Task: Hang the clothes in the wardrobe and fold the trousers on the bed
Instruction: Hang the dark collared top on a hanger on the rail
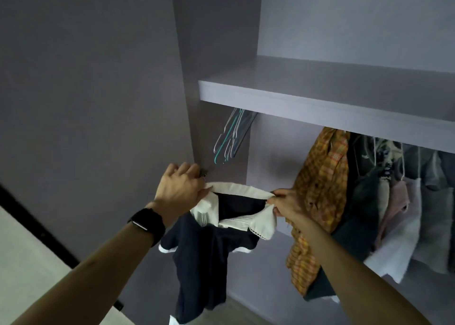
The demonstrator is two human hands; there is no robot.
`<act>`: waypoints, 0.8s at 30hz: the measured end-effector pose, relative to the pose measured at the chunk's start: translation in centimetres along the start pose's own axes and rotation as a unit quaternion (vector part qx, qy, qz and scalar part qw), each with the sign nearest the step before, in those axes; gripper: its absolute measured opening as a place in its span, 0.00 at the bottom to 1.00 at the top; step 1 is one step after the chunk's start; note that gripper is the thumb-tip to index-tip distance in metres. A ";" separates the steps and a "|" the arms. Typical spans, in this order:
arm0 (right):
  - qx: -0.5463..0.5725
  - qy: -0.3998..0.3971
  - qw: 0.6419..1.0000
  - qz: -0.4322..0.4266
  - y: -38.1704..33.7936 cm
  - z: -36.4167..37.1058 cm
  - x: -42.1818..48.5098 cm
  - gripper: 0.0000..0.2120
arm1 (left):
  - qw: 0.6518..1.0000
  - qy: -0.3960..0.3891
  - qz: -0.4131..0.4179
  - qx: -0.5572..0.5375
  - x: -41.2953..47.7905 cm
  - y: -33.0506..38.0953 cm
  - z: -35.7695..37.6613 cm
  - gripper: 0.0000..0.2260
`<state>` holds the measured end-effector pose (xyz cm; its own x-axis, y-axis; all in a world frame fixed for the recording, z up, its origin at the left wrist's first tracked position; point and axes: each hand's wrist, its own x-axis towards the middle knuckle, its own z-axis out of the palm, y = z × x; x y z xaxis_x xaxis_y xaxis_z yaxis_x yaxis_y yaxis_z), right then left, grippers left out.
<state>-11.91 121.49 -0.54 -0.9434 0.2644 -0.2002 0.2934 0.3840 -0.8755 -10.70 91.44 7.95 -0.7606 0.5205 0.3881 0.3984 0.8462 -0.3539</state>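
- Head view: grips left end of white collar [241,188] with curled left hand [181,189].
- Pinches right end with right hand [288,205].
- Holds navy shirt [204,263] below empty hangers [230,137].

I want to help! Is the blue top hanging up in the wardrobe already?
Not yet. The left hand and right hand hold the blue top by its white collar, below the empty hangers.
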 end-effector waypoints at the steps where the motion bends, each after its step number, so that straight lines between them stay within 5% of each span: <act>1: -0.008 -0.009 1.000 0.006 -0.2 0.9 0.1 0.13 | 0.999 0.029 0.009 0.014 -0.2 -0.4 0.0 0.12; 7: -0.133 -0.156 0.979 -0.012 -3.3 3.4 1.6 0.03 | 0.988 -0.040 0.029 0.149 0.1 -4.2 0.0 0.13; 14: -0.176 -0.013 0.975 -0.133 -11.5 6.2 7.7 0.13 | 0.970 -0.083 -0.040 0.225 2.3 -8.3 1.7 0.24; 20: -0.103 0.089 0.987 -0.088 -13.1 9.7 14.7 0.15 | 0.974 0.036 -0.046 0.218 2.9 -9.9 3.6 0.24; 24: -0.041 0.113 0.991 -0.063 -11.1 11.9 18.3 0.16 | 0.963 0.049 -0.033 0.261 3.6 -10.0 5.2 0.25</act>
<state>-34.29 111.54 0.33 -0.9176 0.3971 0.0199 0.1960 0.4954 -0.8462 -20.06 84.26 8.47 -0.7134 0.4970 0.4940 0.0188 0.7183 -0.6955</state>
